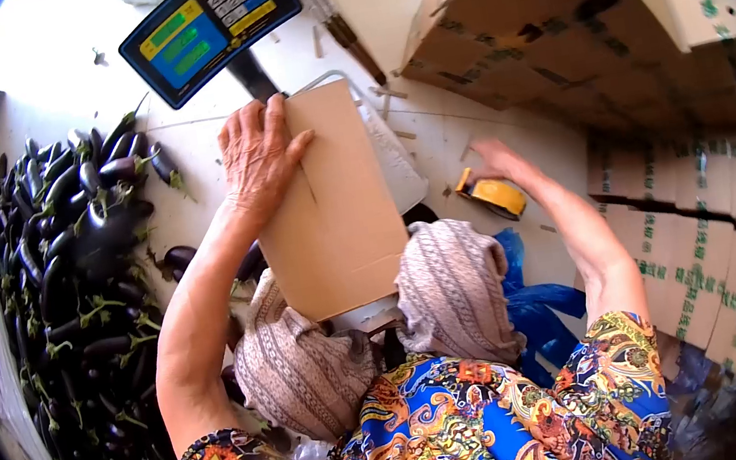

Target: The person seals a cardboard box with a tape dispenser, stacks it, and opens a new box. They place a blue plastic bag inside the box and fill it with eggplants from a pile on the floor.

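Note:
A flat-topped cardboard box [331, 202] stands on the platform scale [401, 164] between my knees, a thin slit line showing near its upper middle. Across its upper left edge lies my left hand [261, 151], fingers stretched out and thumb resting on the cardboard. To the right, a yellow tape dispenser [500, 200] lies on the floor. My right hand [497, 160] is right at its upper end, with fingers apart and slightly blurred. The scale's display [208, 27], with green-lit readouts and a keypad, rises beyond the box.
A large heap of eggplants [84, 317] covers the floor on the left. Stacked cardboard cartons [692, 260] with green print line the right side, and a big carton block [546, 26] stands at upper right. A blue plastic bag [533, 301] lies beside my right knee.

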